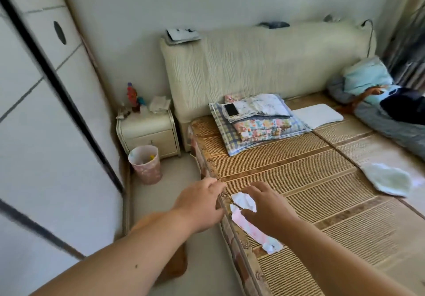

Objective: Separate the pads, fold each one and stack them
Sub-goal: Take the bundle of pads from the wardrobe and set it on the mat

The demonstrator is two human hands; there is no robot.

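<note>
A pink-and-white pad (pixel 247 221) lies lengthwise on the woven bed mat (pixel 310 180), close to the bed's left edge, with a crumpled white end near my fingers and another white end nearer to me. My right hand (pixel 268 206) hovers over its middle, fingers spread and curved, partly hiding it. My left hand (pixel 200 203) reaches over the bed's edge just left of the pad, fingers loosely extended, holding nothing. A second white and pale green pad (pixel 388 179) lies flat on the mat at the right.
Folded quilts with a phone on top (pixel 257 118) lie near the cream headboard (pixel 264 65). Bedding is heaped at the far right (pixel 379 102). A nightstand (pixel 149 130) and a pink bin (pixel 146 164) stand left of the bed, beside a wardrobe (pixel 46 111).
</note>
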